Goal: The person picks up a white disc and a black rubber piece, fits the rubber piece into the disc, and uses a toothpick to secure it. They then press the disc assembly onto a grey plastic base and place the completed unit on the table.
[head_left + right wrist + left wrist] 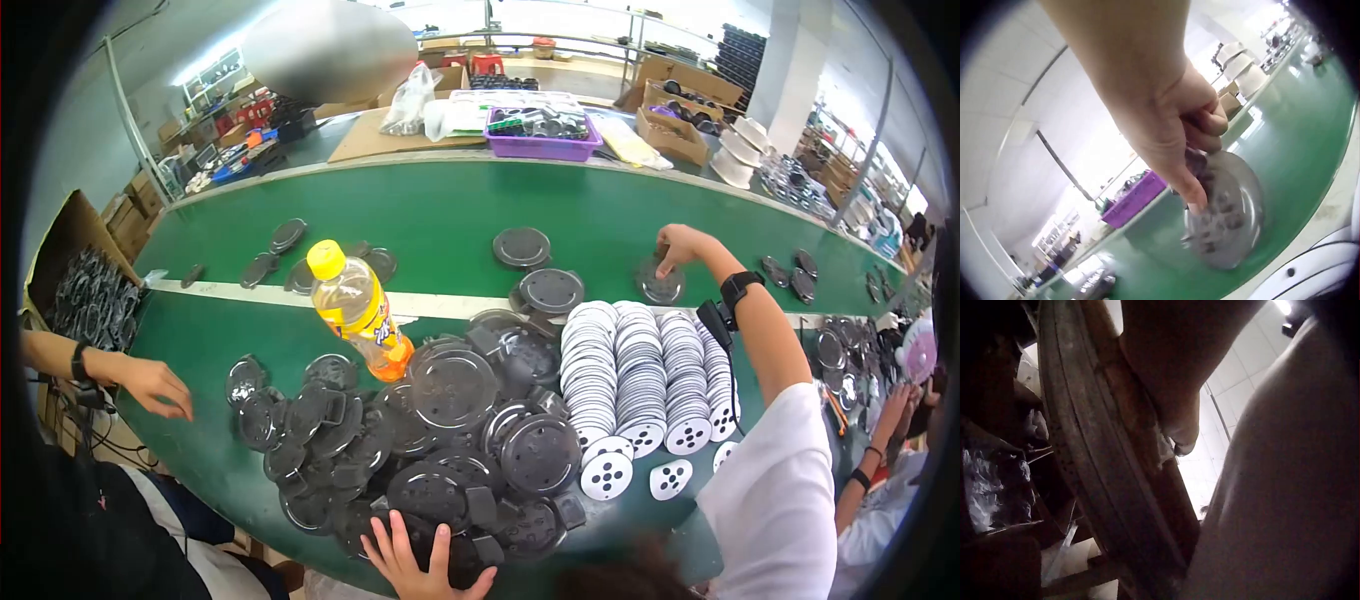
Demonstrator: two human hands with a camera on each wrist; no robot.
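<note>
My right hand (682,248) reaches over the green table and pinches a smoky, see-through round plastic piece (1232,209) by its edge, thumb on one side and curled fingers on the other. In the right wrist view, small dark holes or bumps mark the middle of its face. With fingers spread, my left hand (425,565) rests on the near edge of a heap of dark round plastic pieces (455,385), many with square tabs. The left wrist view is dark, showing part of the hand (1182,428) by the worn table edge (1094,412).
Rows of white discs with holes (640,385) lie right of the heap. A yellow-capped drink bottle (365,320) stands behind it. Another person's hand (155,388) is at the left. A purple basket (545,148) sits beyond the table's far edge. More dark pieces (522,247) lie farther back.
</note>
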